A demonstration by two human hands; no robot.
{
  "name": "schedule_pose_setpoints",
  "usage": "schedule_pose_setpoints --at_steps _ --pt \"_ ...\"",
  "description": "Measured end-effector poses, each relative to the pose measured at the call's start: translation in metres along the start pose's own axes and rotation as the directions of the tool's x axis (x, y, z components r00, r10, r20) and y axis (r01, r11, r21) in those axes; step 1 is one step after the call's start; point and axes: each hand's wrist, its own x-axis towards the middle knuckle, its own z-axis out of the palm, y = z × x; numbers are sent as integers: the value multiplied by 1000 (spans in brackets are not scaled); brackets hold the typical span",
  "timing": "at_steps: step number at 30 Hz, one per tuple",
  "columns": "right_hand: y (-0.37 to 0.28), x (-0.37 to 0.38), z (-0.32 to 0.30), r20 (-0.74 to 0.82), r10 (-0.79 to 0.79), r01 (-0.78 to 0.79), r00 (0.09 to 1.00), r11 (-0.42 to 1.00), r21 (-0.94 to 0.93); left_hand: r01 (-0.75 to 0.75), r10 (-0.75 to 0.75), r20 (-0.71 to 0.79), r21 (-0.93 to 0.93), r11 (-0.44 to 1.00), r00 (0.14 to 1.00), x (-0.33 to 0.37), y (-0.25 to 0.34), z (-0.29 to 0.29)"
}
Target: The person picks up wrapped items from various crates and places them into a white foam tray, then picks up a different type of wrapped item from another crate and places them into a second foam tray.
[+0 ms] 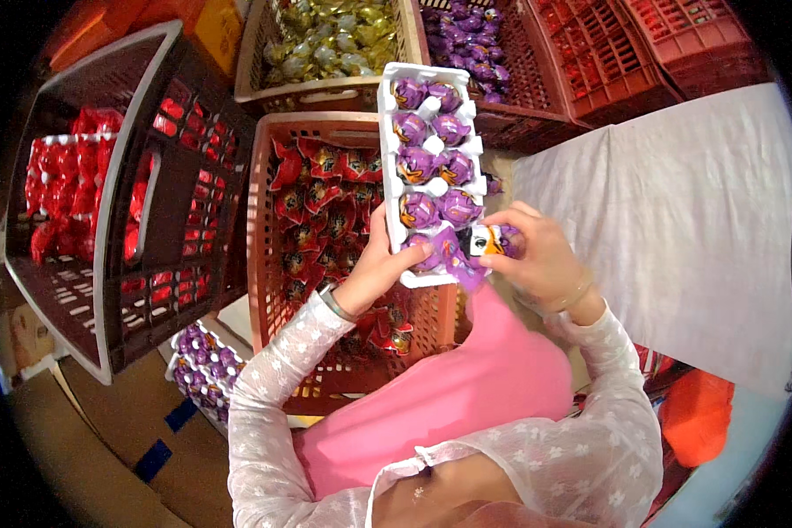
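My left hand [374,268] grips the near left edge of a white egg-shaped tray [387,132] that holds several purple foil-wrapped chocolate eggs [418,165] in two rows. My right hand [537,255] holds one more purple-wrapped egg [493,239] at the tray's near right corner, right beside the nearest pocket. The tray hovers over a brown plastic crate [260,229] filled with red-wrapped eggs [321,207]. A metal bracelet sits on my left wrist.
A dark crate [128,264] with red-wrapped eggs stands at left. Crates of gold eggs [334,40] and purple eggs [471,44] sit beyond, with empty red crates [642,44] at right. A white cloth [669,211] covers the right side. Another tray of purple eggs [202,365] lies at lower left.
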Motion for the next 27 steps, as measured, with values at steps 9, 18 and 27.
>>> schedule_pose_setpoints --at_steps 9,18,27 --pt "-27 13 23 31 -216 209 976 886 -415 -18 17 -27 -15 1000 1000 -2 -2 -1" --pt "-20 22 16 60 -202 208 978 882 -424 -9 8 -17 -24 1000 1000 -1 -2 2" --pt "-28 11 21 4 -411 360 912 793 -492 116 -119 -1 -192 974 993 11 22 9"
